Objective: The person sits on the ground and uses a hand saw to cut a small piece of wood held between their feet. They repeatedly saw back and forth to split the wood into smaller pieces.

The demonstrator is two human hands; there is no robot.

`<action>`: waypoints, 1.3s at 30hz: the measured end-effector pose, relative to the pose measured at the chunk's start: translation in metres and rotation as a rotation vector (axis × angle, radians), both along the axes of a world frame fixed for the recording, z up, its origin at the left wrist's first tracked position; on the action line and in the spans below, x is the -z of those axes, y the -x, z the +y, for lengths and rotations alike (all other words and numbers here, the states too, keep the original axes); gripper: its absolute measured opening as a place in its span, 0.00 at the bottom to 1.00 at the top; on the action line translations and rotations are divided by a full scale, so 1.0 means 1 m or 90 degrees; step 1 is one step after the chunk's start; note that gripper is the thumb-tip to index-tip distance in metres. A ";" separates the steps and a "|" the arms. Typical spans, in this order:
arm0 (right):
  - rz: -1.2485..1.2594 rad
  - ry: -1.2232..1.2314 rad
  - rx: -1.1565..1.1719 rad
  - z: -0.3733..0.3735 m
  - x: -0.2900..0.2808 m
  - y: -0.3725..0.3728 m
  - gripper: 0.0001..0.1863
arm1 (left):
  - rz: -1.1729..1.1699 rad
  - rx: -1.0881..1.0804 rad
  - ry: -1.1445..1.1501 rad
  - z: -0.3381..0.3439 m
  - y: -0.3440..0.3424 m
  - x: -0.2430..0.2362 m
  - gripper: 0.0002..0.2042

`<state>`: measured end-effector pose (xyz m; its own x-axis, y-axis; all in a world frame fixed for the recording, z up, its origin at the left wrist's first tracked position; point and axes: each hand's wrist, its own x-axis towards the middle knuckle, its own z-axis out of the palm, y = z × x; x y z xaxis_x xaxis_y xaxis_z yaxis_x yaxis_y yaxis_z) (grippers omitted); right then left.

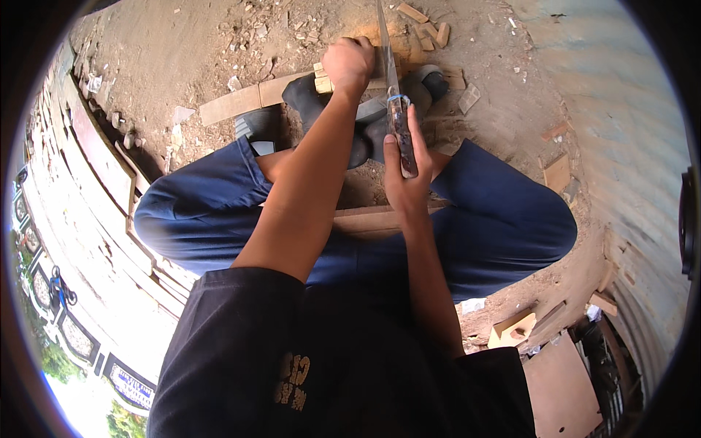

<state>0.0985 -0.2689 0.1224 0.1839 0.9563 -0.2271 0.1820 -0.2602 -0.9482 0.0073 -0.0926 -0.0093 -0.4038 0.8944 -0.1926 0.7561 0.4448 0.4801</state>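
Note:
My left hand is closed in a fist over a short pale wood strip, pressing it from above near my feet. My right hand wraps round the dark, worn handle of a long tapering blade, which looks like a hand saw. Blue cord is tied where blade meets handle. The blade points away from me, just right of my left fist; its teeth cannot be made out. Part of the wood is hidden under my left hand.
My bent legs in blue trousers frame the work, with dark footwear beneath. A long thin board lies across the dirt. Several small wood offcuts lie beyond the blade. A corrugated metal sheet stands at right.

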 end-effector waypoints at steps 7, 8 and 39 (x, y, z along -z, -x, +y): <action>-0.014 -0.008 0.010 -0.015 0.011 -0.001 0.31 | -0.008 0.066 0.055 -0.001 -0.001 -0.016 0.24; 0.012 0.002 0.021 -0.019 0.011 -0.001 0.30 | -0.007 0.076 0.053 -0.001 -0.001 -0.015 0.24; -0.021 -0.071 0.004 0.016 0.006 -0.007 0.27 | 0.023 0.586 0.216 -0.007 0.078 -0.040 0.60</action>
<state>0.1055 -0.2530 0.1167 0.1950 0.9743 -0.1126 0.2117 -0.1540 -0.9651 -0.0706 -0.0999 0.0306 0.4126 0.7620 -0.4991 0.8884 -0.2154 0.4055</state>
